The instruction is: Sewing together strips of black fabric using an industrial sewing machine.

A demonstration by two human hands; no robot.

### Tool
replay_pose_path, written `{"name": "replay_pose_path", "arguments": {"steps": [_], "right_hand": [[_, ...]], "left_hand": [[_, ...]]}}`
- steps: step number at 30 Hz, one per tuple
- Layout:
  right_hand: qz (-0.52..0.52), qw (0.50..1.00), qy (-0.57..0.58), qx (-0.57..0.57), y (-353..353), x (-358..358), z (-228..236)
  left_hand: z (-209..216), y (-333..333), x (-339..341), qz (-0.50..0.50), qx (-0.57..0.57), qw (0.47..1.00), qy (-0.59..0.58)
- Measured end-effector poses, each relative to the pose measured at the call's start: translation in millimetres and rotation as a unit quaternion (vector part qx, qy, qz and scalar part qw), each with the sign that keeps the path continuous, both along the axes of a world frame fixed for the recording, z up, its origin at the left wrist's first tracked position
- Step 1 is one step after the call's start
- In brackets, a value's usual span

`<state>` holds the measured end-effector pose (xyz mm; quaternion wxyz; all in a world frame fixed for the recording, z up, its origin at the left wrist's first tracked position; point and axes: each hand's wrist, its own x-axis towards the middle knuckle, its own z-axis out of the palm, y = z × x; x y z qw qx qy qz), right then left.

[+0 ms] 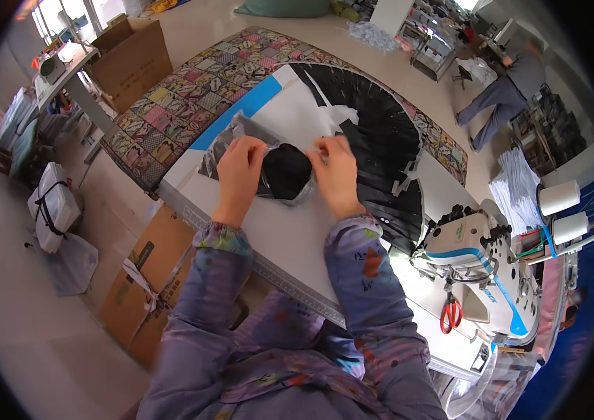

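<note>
Over the white sewing table (279,231), a clear plastic bag (244,127) lies with its mouth spread toward me. Dark black material (287,172) shows inside the round opening; its kind I cannot make out. At the left of the mouth, my left hand (239,175) pinches the bag's rim between thumb and fingers. My right hand (337,173) is closed in a pinch at the opposite side of the rim. Just beyond my right hand, a spread of black fabric pieces (381,147) covers the far right of the tabletop.
To the right stands a white and blue sewing machine (461,241), with red-handled scissors (451,315) by it and white thread cones (559,198) behind. A patterned cloth-covered surface (171,119) adjoins the table. Cardboard boxes (132,63) stand left; a person (514,91) is far right.
</note>
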<state>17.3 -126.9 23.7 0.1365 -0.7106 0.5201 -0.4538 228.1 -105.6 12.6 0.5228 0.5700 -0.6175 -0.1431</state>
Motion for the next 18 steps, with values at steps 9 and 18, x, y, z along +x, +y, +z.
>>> {"name": "replay_pose_path", "arguments": {"steps": [9,18], "right_hand": [[-0.002,0.908,0.409,-0.087,-7,45,10],[0.02,0.906,0.38,0.186,-47,47,22]], "left_hand": [[1,52,-36,0.044,-0.118,0.991,0.043],[-29,65,-61,-0.005,-0.102,0.983,-0.152]]}}
